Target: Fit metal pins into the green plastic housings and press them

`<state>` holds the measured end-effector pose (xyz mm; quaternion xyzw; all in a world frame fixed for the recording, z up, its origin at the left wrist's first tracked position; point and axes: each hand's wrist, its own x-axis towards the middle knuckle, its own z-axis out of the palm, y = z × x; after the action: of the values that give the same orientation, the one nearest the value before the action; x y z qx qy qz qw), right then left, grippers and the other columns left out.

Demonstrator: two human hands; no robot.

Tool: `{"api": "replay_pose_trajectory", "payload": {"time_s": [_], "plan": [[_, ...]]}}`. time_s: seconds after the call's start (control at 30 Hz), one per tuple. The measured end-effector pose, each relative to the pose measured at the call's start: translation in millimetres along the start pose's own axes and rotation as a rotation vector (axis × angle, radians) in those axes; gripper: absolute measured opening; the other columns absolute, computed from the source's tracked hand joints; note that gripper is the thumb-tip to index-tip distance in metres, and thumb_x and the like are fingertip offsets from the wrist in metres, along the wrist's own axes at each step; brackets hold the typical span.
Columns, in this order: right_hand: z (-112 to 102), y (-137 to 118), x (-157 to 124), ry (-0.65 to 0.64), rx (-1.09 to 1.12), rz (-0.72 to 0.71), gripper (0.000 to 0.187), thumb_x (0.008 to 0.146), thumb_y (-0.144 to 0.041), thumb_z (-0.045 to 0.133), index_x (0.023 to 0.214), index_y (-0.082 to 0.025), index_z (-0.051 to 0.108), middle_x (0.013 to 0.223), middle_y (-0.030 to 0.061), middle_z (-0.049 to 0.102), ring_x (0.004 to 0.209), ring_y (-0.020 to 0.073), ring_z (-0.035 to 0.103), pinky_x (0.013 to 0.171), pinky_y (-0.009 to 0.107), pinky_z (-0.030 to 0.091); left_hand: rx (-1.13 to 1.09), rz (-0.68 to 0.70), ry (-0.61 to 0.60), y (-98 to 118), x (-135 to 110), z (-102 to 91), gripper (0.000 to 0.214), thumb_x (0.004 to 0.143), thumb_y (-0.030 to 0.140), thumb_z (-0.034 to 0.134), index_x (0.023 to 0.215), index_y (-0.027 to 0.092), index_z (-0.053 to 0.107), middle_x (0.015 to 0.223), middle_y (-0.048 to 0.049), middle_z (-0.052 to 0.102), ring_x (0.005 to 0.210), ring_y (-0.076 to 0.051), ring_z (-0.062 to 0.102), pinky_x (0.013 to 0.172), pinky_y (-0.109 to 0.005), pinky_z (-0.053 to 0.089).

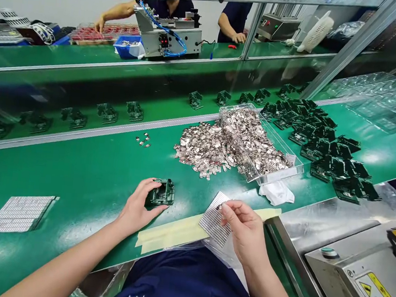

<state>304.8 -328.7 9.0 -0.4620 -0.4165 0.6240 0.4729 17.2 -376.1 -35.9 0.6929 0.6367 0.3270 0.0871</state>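
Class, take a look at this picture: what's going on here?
A person at a green workbench holds a dark green circuit board with the left hand. The right hand pinches a silver sheet of small metal pieces above beige tape. Farther along the bench, loose metal pieces spill from a clear plastic tray, beside a heap of circuit boards.

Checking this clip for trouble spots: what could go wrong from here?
The sheet of small metal parts in the right hand could catch on the tape beneath it. The circuit board under the left hand could slide into the loose metal pieces heaped nearby.
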Motion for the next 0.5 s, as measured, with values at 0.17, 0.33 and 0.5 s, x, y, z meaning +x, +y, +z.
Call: {"api": "replay_pose_trajectory", "payload": {"time_s": [0.17, 0.33, 0.5], "plan": [[10, -1, -10, -0.047, -0.064, -0.021, 0.017, 0.079, -0.037, 0.075, 0.081, -0.021, 0.071, 0.075, 0.0031, 0.067, 0.066, 0.0143, 0.06, 0.064, 0.027, 0.049, -0.311, -0.047, 0.01, 37, 16, 10.1, 0.087, 0.072, 0.026, 0.075, 0.142, 0.023, 0.024, 0.118, -0.0102, 0.055, 0.106, -0.022, 0.062, 0.079, -0.034, 0.059], [16, -1, -23, 0.044, -0.204, -0.242, 0.014, 0.083, -0.034, 0.07, 0.078, -0.021, 0.07, 0.107, 0.0096, 0.063, 0.108, 0.0248, 0.058, 0.09, 0.037, 0.048, -0.393, 0.047, -0.029, 91, 38, 22.8, 0.057, 0.067, 0.021, 0.078, 0.118, 0.021, 0.051, 0.116, -0.0108, 0.052, 0.111, -0.026, 0.056, 0.077, -0.034, 0.059], [14, 4, -29, 0.121, -0.289, -0.303, 0.008, 0.085, -0.028, 0.065, 0.082, -0.021, 0.066, 0.119, 0.0111, 0.057, 0.12, 0.0273, 0.052, 0.098, 0.044, 0.044, -0.869, -0.05, -0.082, 116, 39, 46.4, 0.051, 0.069, 0.014, 0.075, 0.11, 0.024, 0.049, 0.124, -0.0081, 0.05, 0.097, -0.016, 0.063, 0.071, -0.025, 0.057]]}}
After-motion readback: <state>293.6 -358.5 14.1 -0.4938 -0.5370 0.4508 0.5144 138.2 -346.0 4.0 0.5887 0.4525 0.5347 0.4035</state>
